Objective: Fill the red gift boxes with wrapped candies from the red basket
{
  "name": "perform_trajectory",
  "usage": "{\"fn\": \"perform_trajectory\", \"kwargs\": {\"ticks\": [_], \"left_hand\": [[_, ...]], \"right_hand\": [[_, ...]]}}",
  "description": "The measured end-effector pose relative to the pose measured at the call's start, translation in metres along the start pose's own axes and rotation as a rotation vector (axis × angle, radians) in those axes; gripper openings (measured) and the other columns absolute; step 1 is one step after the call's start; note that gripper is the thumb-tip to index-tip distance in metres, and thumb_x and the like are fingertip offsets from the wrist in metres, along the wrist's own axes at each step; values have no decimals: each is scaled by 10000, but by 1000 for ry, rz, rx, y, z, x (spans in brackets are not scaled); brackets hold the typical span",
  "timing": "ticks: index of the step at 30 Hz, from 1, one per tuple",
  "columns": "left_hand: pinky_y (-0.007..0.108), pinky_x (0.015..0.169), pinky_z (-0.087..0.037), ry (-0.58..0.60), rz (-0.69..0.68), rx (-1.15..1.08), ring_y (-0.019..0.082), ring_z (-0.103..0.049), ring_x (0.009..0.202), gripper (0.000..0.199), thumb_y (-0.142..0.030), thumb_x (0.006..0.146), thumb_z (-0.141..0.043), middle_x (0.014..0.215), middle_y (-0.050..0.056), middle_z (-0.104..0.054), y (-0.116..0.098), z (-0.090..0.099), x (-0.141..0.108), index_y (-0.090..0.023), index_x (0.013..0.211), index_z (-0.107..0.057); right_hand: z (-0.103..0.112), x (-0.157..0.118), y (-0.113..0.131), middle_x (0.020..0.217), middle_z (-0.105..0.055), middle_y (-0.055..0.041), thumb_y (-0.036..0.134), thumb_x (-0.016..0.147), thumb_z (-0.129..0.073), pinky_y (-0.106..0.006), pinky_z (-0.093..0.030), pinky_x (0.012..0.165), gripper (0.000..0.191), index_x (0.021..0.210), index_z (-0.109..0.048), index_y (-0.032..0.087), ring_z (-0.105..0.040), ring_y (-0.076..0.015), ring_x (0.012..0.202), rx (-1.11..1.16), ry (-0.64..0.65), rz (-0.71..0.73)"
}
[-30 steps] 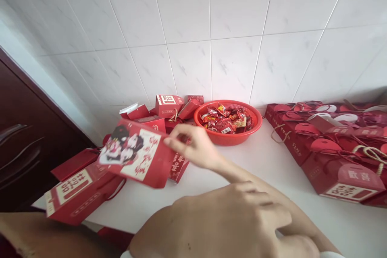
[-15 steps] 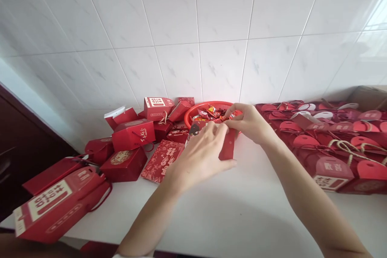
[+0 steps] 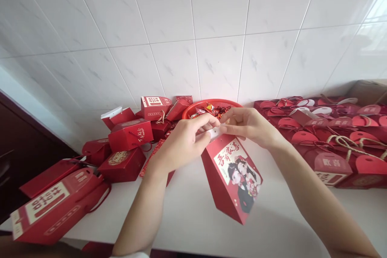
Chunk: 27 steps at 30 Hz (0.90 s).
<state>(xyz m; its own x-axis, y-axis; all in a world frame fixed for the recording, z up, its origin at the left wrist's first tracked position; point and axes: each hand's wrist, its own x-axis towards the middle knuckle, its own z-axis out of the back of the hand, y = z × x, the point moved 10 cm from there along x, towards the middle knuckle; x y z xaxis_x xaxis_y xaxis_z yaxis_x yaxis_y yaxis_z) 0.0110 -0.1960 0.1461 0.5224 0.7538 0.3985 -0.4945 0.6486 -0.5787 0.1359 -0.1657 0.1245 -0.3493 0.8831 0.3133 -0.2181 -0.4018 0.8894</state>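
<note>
Both of my hands meet above a white counter [image 3: 187, 213], in front of a red plastic mesh basket [image 3: 232, 103] filled with red-wrapped sweets [image 3: 208, 109]. Between them hangs a red paper gift box [image 3: 232, 177] printed with a cartoon bride and groom. My left hand [image 3: 181, 141] pinches its top near a white tab [image 3: 213, 132]. My right hand [image 3: 248, 123] holds the top edge from the other side. My fingers hide the box's top and part of the basket.
Loose red gift boxes [image 3: 128, 135] lie heaped left of the basket, beside a dark wooden cabinet [image 3: 18, 177]. Rows of red boxes with rope handles [image 3: 329, 129] fill the right side, with a cardboard box [image 3: 365, 90] behind them. White tiles rise behind.
The gift box has swung down toward me, its printed face now showing. My hands have drawn together at its top, slightly left of where they were over the basket.
</note>
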Motion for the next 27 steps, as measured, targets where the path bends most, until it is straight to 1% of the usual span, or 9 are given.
{"fn": "perform_trajectory", "kwargs": {"ticks": [2,4,9,11,16,19,22,25,27], "left_hand": [[271,737,-528,26,10,-22,158,-650,813,169,-246,923,-508,945,19,-715,11,-5,11,-202,955,-669],[259,731,-514,55,10,-40,151,-644,805,180,-185,894,-500,925,19,-718,21,-11,19,-188,911,-679],[241,682,-480,169,54,-131,139,-620,757,179,-165,850,-529,864,23,-716,49,-30,32,-166,892,-703],[245,681,-477,237,85,-179,137,-608,731,182,-191,841,-556,850,27,-720,61,-38,35,-158,903,-724],[241,712,-477,385,210,-314,148,-620,767,186,-211,776,-633,849,39,-745,90,-51,36,-148,883,-772],[225,676,-463,465,267,-359,138,-606,728,163,-231,743,-673,789,29,-736,102,-56,33,-150,832,-783],[212,648,-445,501,272,-359,126,-589,701,162,-249,738,-698,773,25,-730,108,-57,31,-148,830,-787],[214,665,-456,495,256,-376,129,-603,722,193,-272,754,-715,817,36,-743,112,-54,31,-150,884,-788],[222,693,-475,494,246,-399,137,-624,749,199,-274,754,-733,842,42,-750,113,-54,32,-154,904,-785]], "right_hand": [[5,0,-12,515,-378,90,482,773,-770,-229,-217,438,327,874,-672,187,-328,-67,467,-79,-42,-19],[7,0,-24,510,-346,92,502,790,-744,-241,-187,449,332,857,-661,188,-295,-72,475,-135,-68,-54],[8,-1,-51,500,-335,107,504,767,-738,-235,-198,465,350,836,-601,190,-284,-73,475,-232,-124,-126],[7,0,-60,501,-357,96,514,778,-710,-230,-207,461,357,751,-553,194,-301,-73,474,-250,-133,-134],[-14,-1,-79,466,-404,60,597,830,-606,-229,-214,435,516,562,-406,205,-302,-61,438,-144,68,-182],[-30,-5,-87,450,-404,64,607,843,-585,-225,-213,431,539,543,-376,210,-280,-50,422,-67,196,-231],[-37,-6,-93,454,-428,64,622,858,-562,-223,-237,434,530,567,-409,206,-312,-53,416,-33,256,-262],[-28,4,-90,487,-483,43,639,870,-550,-226,-279,450,531,595,-457,194,-375,-64,434,-50,209,-199],[-9,17,-86,507,-508,32,634,868,-559,-230,-317,473,519,612,-487,187,-414,-74,455,-54,103,-125]]}}
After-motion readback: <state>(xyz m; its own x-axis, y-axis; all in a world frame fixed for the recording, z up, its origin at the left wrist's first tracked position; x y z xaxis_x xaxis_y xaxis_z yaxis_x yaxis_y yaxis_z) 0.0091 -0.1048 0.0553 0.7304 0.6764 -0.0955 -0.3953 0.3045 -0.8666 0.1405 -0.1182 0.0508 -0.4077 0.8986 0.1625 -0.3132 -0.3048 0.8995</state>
